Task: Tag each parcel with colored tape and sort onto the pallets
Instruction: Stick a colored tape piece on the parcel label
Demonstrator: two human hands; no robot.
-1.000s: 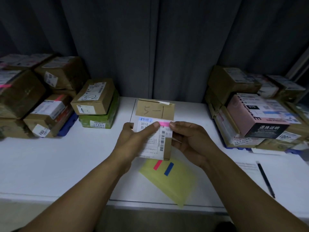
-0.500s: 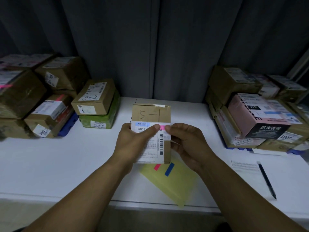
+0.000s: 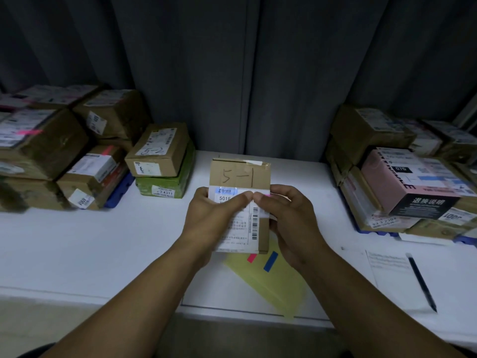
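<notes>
the left hand (image 3: 214,218) and right hand (image 3: 289,223) are clamping the 5-1 parcel (image 3: 240,174) between them, thumbs now meeting over the pink tape (image 3: 266,195) that was lying exposed a second ago, so tagging is likely finishing and sorting is coming next.

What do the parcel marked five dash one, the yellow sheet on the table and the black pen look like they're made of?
The parcel marked 5-1: matte brown cardboard, white paper label. The yellow sheet: thin, smooth, faintly see-through, so probably plastic film or waxed backing paper; pink and blue tape strips stick to it. The black pen: likely plastic, too blurred to confirm.
</notes>
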